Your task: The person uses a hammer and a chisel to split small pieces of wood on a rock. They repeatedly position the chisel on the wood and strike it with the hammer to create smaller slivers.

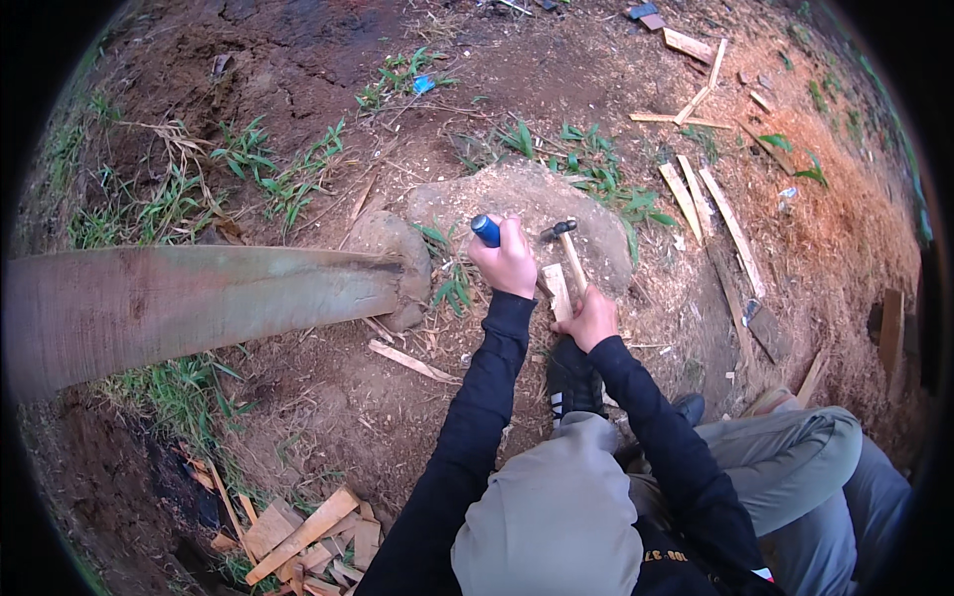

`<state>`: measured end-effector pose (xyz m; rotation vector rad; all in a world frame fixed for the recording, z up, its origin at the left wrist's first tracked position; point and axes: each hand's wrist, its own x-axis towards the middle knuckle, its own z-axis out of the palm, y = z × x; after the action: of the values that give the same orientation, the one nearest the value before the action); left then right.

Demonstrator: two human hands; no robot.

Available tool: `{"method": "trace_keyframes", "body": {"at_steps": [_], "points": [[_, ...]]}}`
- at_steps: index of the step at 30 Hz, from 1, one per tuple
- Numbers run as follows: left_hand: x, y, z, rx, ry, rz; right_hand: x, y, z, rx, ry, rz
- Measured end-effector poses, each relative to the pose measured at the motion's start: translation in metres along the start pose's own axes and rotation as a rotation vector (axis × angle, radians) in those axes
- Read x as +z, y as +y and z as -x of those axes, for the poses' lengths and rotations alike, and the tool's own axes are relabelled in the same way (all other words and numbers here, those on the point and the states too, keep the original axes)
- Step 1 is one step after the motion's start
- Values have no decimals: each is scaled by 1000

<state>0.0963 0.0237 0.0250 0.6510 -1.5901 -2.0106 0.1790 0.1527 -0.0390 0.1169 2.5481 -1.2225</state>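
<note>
My left hand (505, 260) is closed around a blue-handled tool (485, 229). The end of its handle sticks up out of the fist; whatever lies below is hidden by the hand. My right hand (592, 320) is closed at the lower end of a hammer (573, 260) with a dark metal head and a pale wooden handle. A short pale wood piece (557, 291) lies between the two hands, its near end against the right hand's fingers. Beneath the hammer head is a broad flat rock (596, 233) dusted with wood chips.
On the left a long, weathered board (199, 308) reaches to a smaller stone (407, 308). Cut wood offcuts (308, 536) are heaped at lower left. Wood strips (730, 228) and sawdust lie to the right. Another person's bent leg (795, 462) is close by at lower right.
</note>
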Motion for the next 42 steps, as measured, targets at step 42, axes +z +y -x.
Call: {"method": "trace_keyframes", "body": {"at_steps": [42], "points": [[13,-24,-31,-51,-43,-299,-213,-226,-191,-575,-191,497]]}}
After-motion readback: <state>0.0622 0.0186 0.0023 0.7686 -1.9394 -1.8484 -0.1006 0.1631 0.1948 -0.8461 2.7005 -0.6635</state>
